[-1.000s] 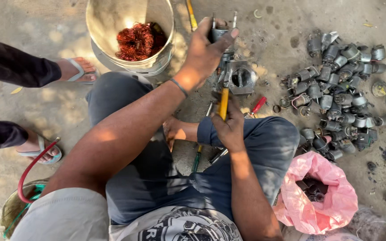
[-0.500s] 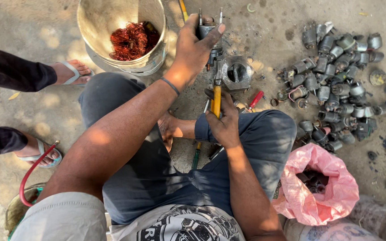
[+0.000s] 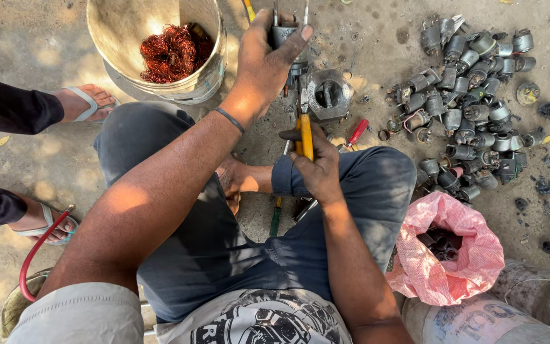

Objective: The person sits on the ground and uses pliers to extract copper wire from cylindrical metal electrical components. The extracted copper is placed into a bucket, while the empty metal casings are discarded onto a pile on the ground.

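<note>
The person wears a light grey short-sleeved shirt (image 3: 81, 315) with a dark printed graphic (image 3: 262, 325) across the front, and dark blue-grey trousers (image 3: 224, 248) rolled up at the cuff (image 3: 284, 175). The feet are bare. A thin dark band (image 3: 229, 120) circles the wrist above the left hand (image 3: 268, 57); the right hand (image 3: 316, 169) wears nothing.

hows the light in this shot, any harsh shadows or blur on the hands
Head view: hard sunlight, dappled patches on the ground; the left forearm glares bright while the left hand on the metal part is darker; the right hand on the yellow-handled tool sits partly shaded; focus sharp, no motion blur.
</note>
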